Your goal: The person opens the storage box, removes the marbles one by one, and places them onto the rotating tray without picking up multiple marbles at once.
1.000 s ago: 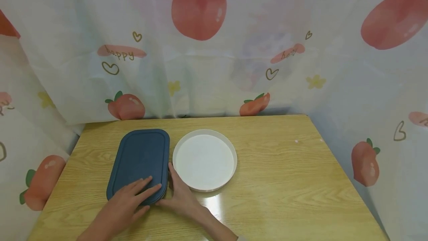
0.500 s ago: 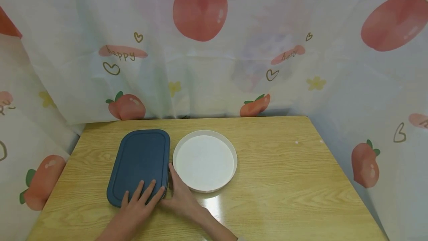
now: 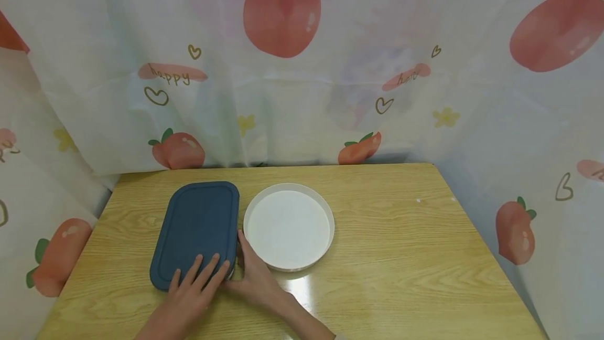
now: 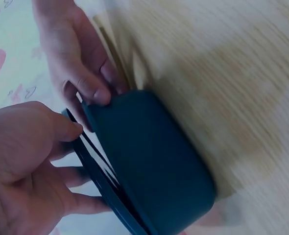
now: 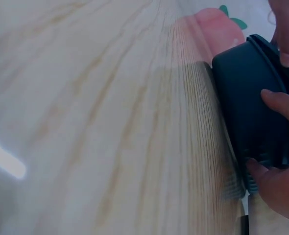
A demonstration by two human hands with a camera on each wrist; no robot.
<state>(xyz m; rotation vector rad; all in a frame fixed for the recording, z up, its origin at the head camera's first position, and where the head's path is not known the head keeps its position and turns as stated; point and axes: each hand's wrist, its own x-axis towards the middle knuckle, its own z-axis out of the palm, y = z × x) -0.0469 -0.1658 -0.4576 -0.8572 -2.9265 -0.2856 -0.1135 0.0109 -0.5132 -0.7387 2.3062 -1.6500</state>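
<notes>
The left hand [image 3: 186, 293] has swung round over the last second. Where its fingers crossed the lid [image 3: 203, 219] towards two o'clock, they now lie spread on its six o'clock end and point roughly to one. From the left wrist I see its thumb at the lid's rim, so I take it as a pinch on the lid, fingers above and thumb at the edge.

The right hand [image 3: 257, 279] has barely moved. It grips the box [image 4: 156, 156] at the five o'clock corner, thumb on the near side and fingers along the flank.

The box sits on the table [image 3: 401, 256] left of centre, at nine o'clock from the white tray [image 3: 289, 227], with the lid on top. The right fingers come just beside the tray; whether they touch it I can't tell.

A wedge of a gap shows between lid and box, widest by the right hand and narrowing towards seven o'clock. I can't say whether it is new. To my eye the shift gives the left hand a hold for prising while the right steadies the box, and the lid looks only partly free; the twelve o'clock edge is hidden from me.
</notes>
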